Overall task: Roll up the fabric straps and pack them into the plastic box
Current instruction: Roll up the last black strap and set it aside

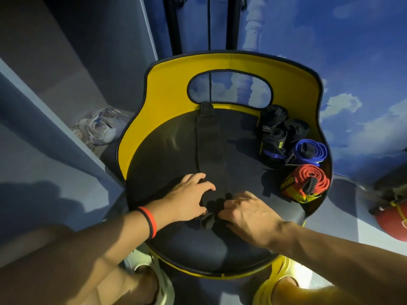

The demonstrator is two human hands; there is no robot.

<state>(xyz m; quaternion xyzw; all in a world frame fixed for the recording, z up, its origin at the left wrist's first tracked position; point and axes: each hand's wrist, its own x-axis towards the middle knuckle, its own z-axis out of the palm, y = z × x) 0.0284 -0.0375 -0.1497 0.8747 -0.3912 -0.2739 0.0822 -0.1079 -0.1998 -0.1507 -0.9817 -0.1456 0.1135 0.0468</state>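
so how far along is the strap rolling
Done: black rolls, a blue roll and a red roll sit at the right edge of the seat. In hand: the left hand and right hand work the near end of a flat strap, its roll barely started. Left: finishing that roll and boxing everything; no box can be made out in view.

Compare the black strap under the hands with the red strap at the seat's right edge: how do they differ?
The black strap lies stretched flat across the seat, only its near end gathered up; the red strap is a full coil. The left hand and right hand hold the black strap; nothing touches the red strap. Shared: both rest on the seat.
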